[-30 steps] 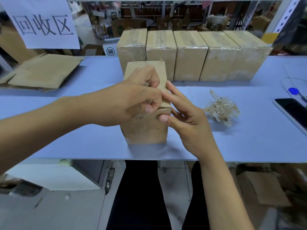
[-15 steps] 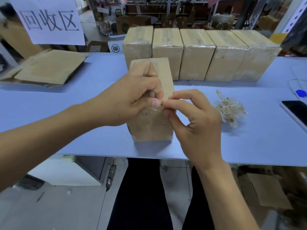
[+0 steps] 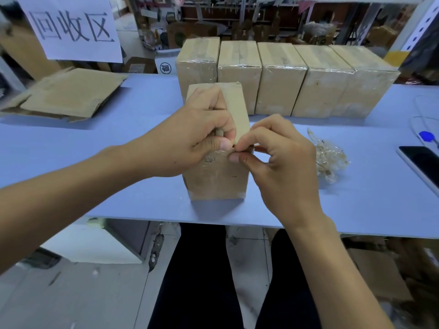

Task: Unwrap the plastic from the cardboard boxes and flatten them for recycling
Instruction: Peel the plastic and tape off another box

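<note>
The box [image 3: 219, 176] stands upright near the front edge of the table [image 3: 118, 186], at the centre of the view, wrapped in clear film. Its placement close to the person keeps both hands over the top front edge, where the film is being started.

Left hand [image 3: 190, 141]: fingers curled over the top of the box from 9 o'clock, thumb pressed against the upper front face. In all likelihood this grip braces the box so that pulling does not tip or slide it.

Right hand [image 3: 280, 162]: thumb and forefinger pinch a small piece of film at the top front edge, just beside the left thumb; the other 3 fingers are loosely curled and hold nothing. The pinch sits next to the brace — probably so the film tears locally instead of dragging the box.

Step in hand, as judged: lifting a starting tab of film. The box is still fully formed, so flattening has not begun.

At 12 o'clock, 5 more wrapped boxes [image 3: 280, 77] stand in a row, touching side by side, against the far edge — staged as pending work. At 10 o'clock lies flattened cardboard [image 3: 69, 96] under a paper sign [image 3: 71, 29], the probable drop point for finished pieces. At 3 o'clock a wad of film [image 3: 330, 157] lies on the table, apart from the box, with a phone [image 3: 420, 165] beyond it.
</note>
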